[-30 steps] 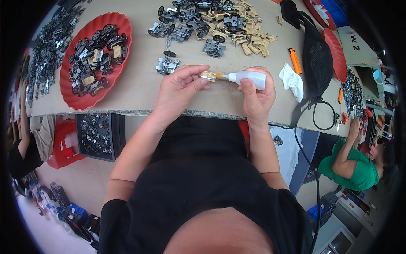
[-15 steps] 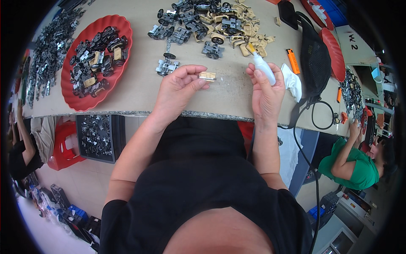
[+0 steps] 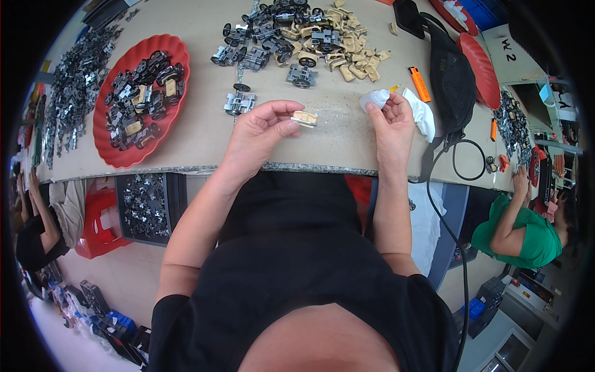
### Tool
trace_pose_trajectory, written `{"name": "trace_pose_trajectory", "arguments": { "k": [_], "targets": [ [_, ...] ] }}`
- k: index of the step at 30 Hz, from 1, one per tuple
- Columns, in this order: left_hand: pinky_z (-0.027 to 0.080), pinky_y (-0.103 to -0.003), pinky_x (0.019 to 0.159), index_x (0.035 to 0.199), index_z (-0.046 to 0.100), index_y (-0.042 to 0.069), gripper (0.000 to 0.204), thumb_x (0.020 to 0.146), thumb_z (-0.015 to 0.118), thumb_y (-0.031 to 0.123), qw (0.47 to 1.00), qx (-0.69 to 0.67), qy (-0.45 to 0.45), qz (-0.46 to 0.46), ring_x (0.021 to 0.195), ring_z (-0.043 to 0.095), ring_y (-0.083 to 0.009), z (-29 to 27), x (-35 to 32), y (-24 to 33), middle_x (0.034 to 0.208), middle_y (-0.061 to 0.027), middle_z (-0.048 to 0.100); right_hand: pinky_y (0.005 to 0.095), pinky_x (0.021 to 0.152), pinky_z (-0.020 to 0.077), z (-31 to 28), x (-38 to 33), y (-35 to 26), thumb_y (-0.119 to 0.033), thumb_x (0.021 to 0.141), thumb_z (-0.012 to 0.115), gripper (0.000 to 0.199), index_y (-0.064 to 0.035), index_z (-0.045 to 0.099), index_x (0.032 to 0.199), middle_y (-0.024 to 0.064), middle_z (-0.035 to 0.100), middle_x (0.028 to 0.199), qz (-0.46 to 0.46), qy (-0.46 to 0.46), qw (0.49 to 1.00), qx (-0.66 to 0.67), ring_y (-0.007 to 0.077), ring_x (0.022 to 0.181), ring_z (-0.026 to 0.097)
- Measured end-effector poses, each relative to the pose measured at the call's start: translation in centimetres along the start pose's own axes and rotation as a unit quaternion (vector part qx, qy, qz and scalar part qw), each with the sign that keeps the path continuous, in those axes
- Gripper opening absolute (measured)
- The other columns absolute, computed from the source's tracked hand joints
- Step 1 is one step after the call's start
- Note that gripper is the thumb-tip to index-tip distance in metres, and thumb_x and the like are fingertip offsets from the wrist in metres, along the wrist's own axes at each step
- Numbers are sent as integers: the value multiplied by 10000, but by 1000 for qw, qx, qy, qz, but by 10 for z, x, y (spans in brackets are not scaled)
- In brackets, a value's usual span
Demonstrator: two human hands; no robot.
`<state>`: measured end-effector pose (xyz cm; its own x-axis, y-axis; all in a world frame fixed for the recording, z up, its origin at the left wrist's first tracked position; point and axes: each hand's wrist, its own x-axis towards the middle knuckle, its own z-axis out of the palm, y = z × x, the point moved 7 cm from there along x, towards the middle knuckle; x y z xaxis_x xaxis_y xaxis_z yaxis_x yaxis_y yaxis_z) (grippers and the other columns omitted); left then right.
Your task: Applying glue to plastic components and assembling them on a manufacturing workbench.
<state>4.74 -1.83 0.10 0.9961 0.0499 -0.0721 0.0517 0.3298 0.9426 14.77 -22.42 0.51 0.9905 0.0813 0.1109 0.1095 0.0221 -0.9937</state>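
My left hand [image 3: 263,133] pinches a small tan toy car body part [image 3: 304,117] with a pale strip along its lower edge. To its right, my right hand [image 3: 394,124] is closed around a white squeeze bottle [image 3: 373,98]. The bottle is tilted, its yellow tip [image 3: 395,88] pointing right, away from the tan part. Just beyond my left hand, a grey toy car chassis [image 3: 239,102] with a black wheel stands on the table. Another wheeled chassis [image 3: 301,75] sits farther back, in front of a heap of loose tan parts [image 3: 356,53].
A red scalloped tray [image 3: 180,115] of chassis stands at left, beside a long heap of grey parts [image 3: 77,93]. On the right lie an orange lighter [image 3: 419,84], a white tissue [image 3: 420,115] and a black bag [image 3: 452,80]. A person in green [image 3: 517,232] sits farther right.
My right hand has turned the squeeze bottle, so its tip swings from upper left to the right. My left hand still holds the tan part, now tipped slightly.
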Motion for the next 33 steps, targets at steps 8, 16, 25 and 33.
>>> {"name": "trace_pose_trajectory", "arguments": {
  "k": [8,16,25,33],
  "targets": [
    [443,-233,844,1053,616,20,231,825,594,-4,997,38,-48,54,969,534,-102,16,-5,21,1085,-52,522,221,686,416,2,-39,-19,-94,838,610,314,30,521,1113,47,537,954,-14,-39,998,54,97,783,490],
    [363,-293,958,1023,641,38,228,796,632,19,993,75,-81,33,1088,467,-143,26,-8,31,1157,-62,476,214,638,390,83,-90,-5,-283,899,553,520,9,397,1301,6,515,984,255,-346,793,431,76,723,452],
    [351,-295,964,1027,639,40,232,797,627,10,994,54,-93,32,1112,446,-146,28,-11,32,1170,-71,472,225,649,377,95,-94,-2,-338,851,610,595,22,400,1276,-1,502,953,261,-379,731,504,72,740,454],
    [359,-290,944,1037,641,64,236,804,633,35,992,70,-95,33,1077,463,-144,23,-15,32,1179,-75,472,229,647,363,105,-99,-1,-332,812,660,568,10,463,1220,-12,506,922,261,-390,715,518,71,733,450]
  ]
}}
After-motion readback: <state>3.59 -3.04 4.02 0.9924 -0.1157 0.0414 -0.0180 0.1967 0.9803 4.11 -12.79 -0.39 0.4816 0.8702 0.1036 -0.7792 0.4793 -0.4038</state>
